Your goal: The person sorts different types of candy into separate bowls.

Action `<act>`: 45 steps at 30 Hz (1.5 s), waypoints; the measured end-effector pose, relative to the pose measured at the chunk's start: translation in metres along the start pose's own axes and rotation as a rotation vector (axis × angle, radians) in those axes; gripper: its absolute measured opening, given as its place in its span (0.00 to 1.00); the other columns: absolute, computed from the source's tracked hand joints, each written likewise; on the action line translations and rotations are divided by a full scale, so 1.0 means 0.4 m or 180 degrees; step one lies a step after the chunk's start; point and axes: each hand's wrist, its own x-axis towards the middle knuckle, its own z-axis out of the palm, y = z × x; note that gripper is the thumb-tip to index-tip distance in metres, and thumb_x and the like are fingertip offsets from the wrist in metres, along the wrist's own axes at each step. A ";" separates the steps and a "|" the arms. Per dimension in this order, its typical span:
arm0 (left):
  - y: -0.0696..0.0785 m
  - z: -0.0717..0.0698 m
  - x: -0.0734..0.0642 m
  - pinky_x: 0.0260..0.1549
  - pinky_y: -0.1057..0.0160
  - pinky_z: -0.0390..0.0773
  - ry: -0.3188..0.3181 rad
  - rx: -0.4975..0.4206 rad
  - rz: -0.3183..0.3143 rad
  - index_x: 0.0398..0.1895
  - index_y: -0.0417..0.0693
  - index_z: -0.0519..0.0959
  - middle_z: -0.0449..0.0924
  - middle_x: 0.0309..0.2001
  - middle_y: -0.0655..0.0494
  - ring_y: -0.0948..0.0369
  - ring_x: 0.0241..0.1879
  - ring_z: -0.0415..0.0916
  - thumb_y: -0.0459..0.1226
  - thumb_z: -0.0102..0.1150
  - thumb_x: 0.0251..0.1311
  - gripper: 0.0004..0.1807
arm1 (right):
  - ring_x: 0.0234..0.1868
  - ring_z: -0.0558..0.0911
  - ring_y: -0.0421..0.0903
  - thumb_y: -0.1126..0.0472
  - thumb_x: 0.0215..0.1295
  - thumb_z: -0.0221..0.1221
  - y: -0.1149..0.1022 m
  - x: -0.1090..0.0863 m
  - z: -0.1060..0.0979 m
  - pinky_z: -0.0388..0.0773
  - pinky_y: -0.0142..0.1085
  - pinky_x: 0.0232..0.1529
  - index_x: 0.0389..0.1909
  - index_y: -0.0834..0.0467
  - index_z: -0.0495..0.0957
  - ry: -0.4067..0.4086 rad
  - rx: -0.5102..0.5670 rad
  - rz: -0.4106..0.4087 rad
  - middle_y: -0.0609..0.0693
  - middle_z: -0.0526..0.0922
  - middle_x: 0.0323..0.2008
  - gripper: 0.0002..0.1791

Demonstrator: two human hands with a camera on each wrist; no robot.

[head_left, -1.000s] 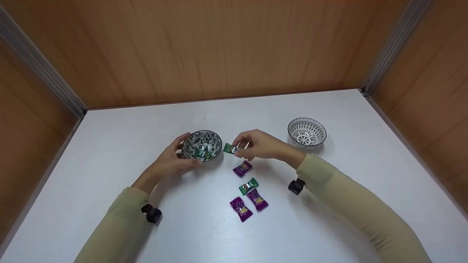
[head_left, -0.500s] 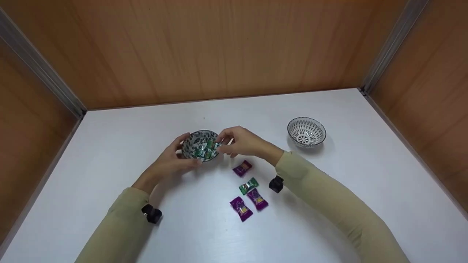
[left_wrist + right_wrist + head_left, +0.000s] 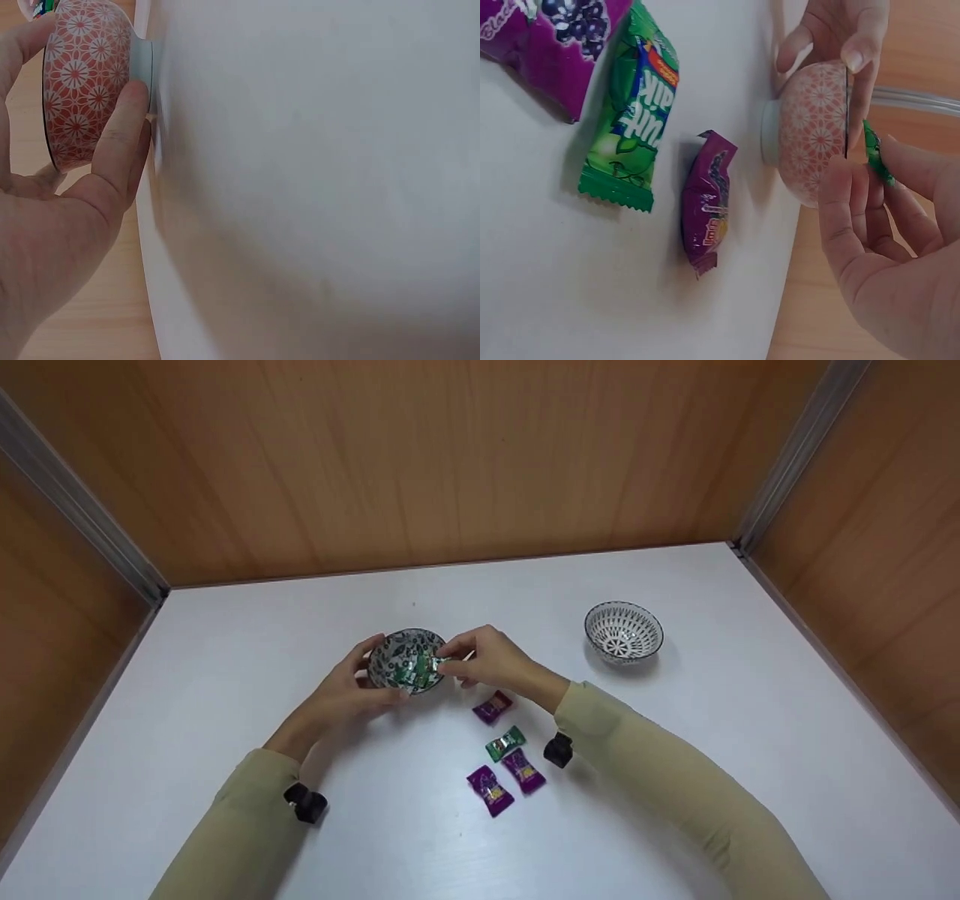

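Observation:
My left hand holds a small bowl from its left side, thumb at the near rim. Inside, the bowl has a dark floral pattern; outside it is red and white, as the bowl's wall shows in the left wrist view. Green wrapped candies lie in it. At the bowl's right rim, my right hand pinches a green wrapped candy between thumb and fingers. In the right wrist view that candy is just over the rim.
A second bowl, black and white, stands at the back right. On the white table in front of the right hand lie purple candies and a green candy. Wooden panels close off the back and sides.
My right hand has moved left with the green candy, from beside the bowl to over its right rim. My left hand keeps its hold on the bowl.

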 end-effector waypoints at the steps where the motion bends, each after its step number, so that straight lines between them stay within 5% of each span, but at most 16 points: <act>1: 0.000 -0.002 -0.002 0.64 0.47 0.65 0.0002 -0.0008 0.0000 0.82 0.62 0.48 0.55 0.74 0.44 0.45 0.66 0.64 0.47 0.80 0.49 0.61 | 0.39 0.85 0.52 0.59 0.68 0.66 0.000 0.001 0.003 0.85 0.43 0.42 0.53 0.58 0.85 -0.0001 0.0014 0.0024 0.49 0.85 0.42 0.14; 18: 0.000 0.001 -0.012 0.63 0.49 0.69 0.0009 -0.0141 -0.0026 0.82 0.61 0.47 0.53 0.75 0.42 0.44 0.67 0.62 0.44 0.78 0.52 0.60 | 0.41 0.83 0.52 0.62 0.71 0.62 -0.006 0.010 0.003 0.85 0.39 0.41 0.54 0.61 0.83 0.0035 0.0155 -0.0007 0.51 0.83 0.44 0.14; 30: 0.001 0.009 0.000 0.62 0.48 0.69 0.0001 -0.0175 -0.0033 0.82 0.62 0.48 0.54 0.74 0.43 0.45 0.67 0.62 0.44 0.80 0.50 0.61 | 0.44 0.84 0.56 0.62 0.72 0.62 0.004 0.019 0.000 0.85 0.38 0.39 0.54 0.60 0.84 0.0229 0.0194 0.0228 0.53 0.81 0.44 0.13; 37: -0.003 0.010 -0.001 0.61 0.49 0.70 -0.0008 -0.0202 -0.0027 0.82 0.61 0.48 0.53 0.75 0.42 0.44 0.67 0.63 0.43 0.80 0.50 0.61 | 0.38 0.84 0.49 0.61 0.72 0.61 0.012 0.025 0.005 0.85 0.41 0.40 0.54 0.59 0.84 0.0260 0.0157 0.0262 0.53 0.81 0.43 0.13; 45: 0.003 0.006 -0.003 0.63 0.46 0.67 0.0012 -0.0097 -0.0052 0.82 0.61 0.48 0.57 0.72 0.45 0.46 0.64 0.64 0.43 0.78 0.52 0.59 | 0.43 0.85 0.59 0.60 0.74 0.60 0.018 0.022 0.005 0.85 0.44 0.42 0.55 0.61 0.82 0.0240 0.0188 0.0167 0.54 0.80 0.43 0.14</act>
